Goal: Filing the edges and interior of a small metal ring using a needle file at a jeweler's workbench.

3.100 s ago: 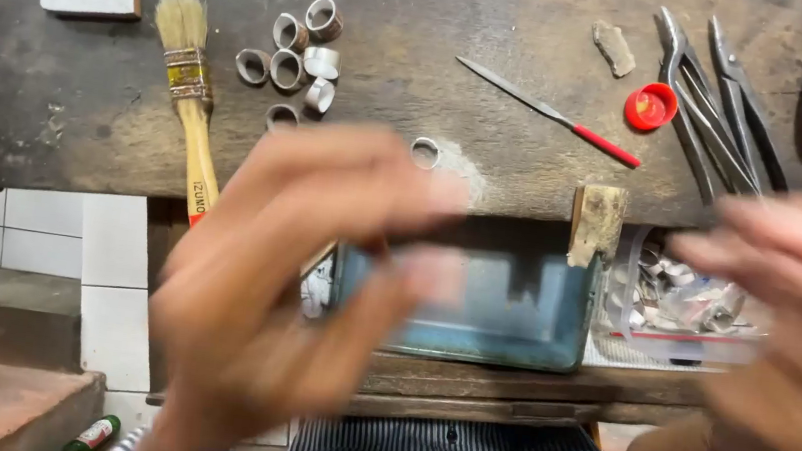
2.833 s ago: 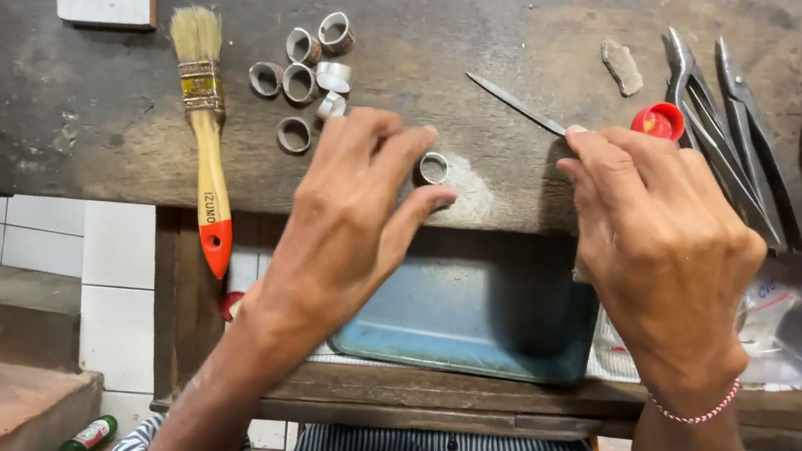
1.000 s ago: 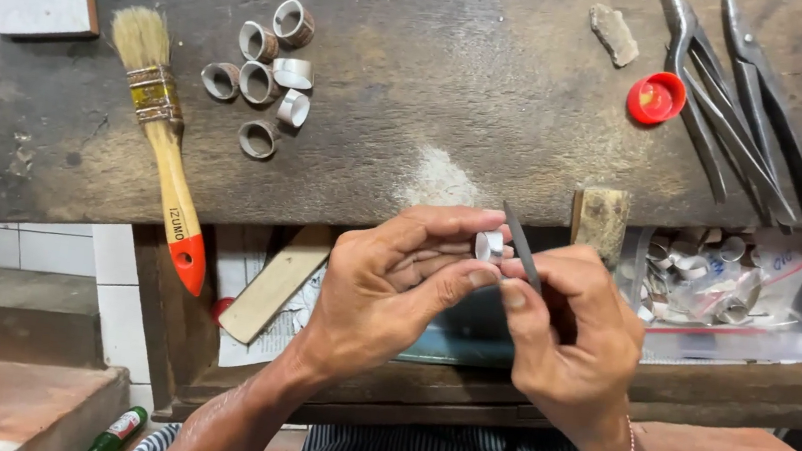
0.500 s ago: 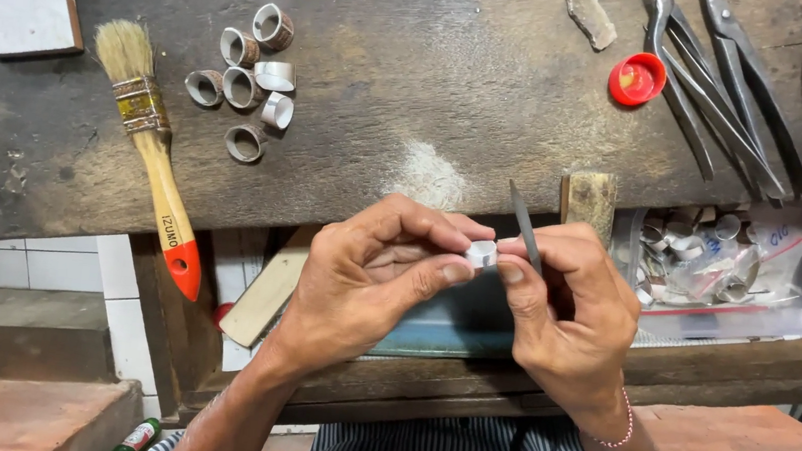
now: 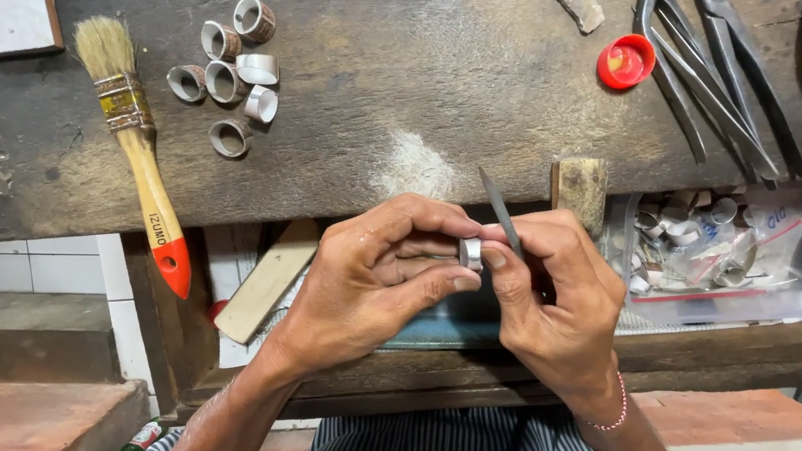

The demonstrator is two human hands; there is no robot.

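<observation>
Here, ring: a small silver metal ring [image 5: 470, 253] sits near the middle of the view, just in front of the bench's near edge, caught between both hands.
Left hand: the left hand [image 5: 369, 287] has thumb and fingers pressed together around the ring, pinching it from the left side.
Right hand: the right hand [image 5: 554, 298] touches the ring from the right with its fingertips and pinches a thin needle file [image 5: 500, 210], whose dark blade slants up and to the far left above the ring.
File against ring: the blade's lower part meets the ring; the exact contact point is hidden by the fingers.
Bench: a dark, worn wooden workbench [image 5: 418, 76] lies beyond the hands.
Far left: a group of similar metal ring blanks [image 5: 232, 75] lies on the bench, with a paintbrush [image 5: 138, 150] with a wooden handle and red tip beside it to the left.
Far right: a red bottle cap [image 5: 626, 62] and long dark pliers [image 5: 709, 79] lie on the bench.
Right, near: a clear plastic box [image 5: 735, 254] holds more metal pieces, just right of the right hand.
Bench peg: a small wooden block [image 5: 582, 184] stands out from the bench edge just beyond the right hand.
</observation>
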